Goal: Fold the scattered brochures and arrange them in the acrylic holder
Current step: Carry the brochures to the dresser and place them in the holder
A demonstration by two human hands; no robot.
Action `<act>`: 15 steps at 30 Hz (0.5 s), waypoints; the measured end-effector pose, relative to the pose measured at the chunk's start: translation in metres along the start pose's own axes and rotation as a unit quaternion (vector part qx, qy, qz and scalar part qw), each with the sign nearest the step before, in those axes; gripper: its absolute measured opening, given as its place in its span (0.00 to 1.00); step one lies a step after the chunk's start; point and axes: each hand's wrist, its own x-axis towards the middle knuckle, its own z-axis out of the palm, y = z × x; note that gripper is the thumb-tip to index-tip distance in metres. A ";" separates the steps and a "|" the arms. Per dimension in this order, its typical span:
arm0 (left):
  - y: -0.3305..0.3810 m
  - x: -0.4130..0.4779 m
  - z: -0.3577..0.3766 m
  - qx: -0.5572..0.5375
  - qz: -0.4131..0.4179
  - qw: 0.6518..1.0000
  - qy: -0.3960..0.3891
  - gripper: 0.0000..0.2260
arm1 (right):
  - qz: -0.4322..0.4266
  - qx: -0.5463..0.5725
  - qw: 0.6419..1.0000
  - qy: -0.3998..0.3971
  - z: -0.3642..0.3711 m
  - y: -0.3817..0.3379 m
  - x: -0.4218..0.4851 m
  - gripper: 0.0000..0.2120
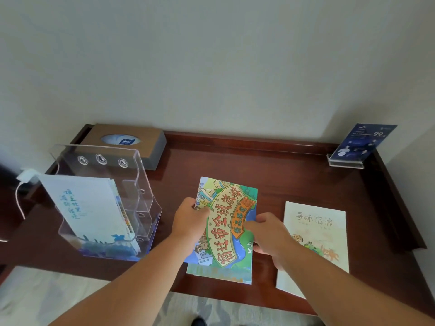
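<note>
Left hand [188, 222] and right hand [268, 234] pinch opposite edges of the colourful brochure [226, 222], held just above the worktop [294, 175]. Cream brochure [315, 245] lies flat just right. Risk: a skewed fold, or the sheet slipping sideways. Farther left, the acrylic holder [141, 180] holds one pale brochure [89, 208]; a careless insert could nudge it.

bare desk [282, 175] behind the brochures, acrylic holder [141, 184] blocking left, tissue box [127, 140] rear-left
</note>
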 end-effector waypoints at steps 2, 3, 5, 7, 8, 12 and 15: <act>0.004 -0.002 -0.002 -0.029 0.010 0.999 -0.018 0.02 | -0.007 -0.002 1.000 -0.001 -0.003 -0.003 -0.001 0.04; 0.006 -0.004 -0.002 -0.041 0.020 0.999 -0.026 0.02 | -0.014 -0.004 1.000 0.000 -0.005 -0.004 -0.001 0.03; 0.009 -0.007 -0.004 -0.057 0.040 0.997 -0.041 0.03 | -0.028 -0.010 1.000 0.008 -0.009 -0.007 0.000 0.03; 0.013 -0.011 -0.006 -0.074 0.054 0.994 -0.060 0.03 | -0.035 -0.006 0.999 0.010 -0.013 -0.011 -0.001 0.06; 0.015 -0.014 -0.007 -0.089 0.060 0.992 -0.070 0.03 | -0.039 -0.003 0.999 0.010 -0.015 -0.013 -0.002 0.06; 0.018 -0.023 -0.013 -0.125 0.074 0.984 -0.104 0.06 | -0.083 -0.025 0.996 0.011 -0.020 -0.022 -0.008 0.05; 0.021 -0.029 -0.019 -0.140 0.082 0.982 -0.101 0.07 | -0.129 -0.061 0.990 0.018 -0.016 -0.030 -0.014 0.07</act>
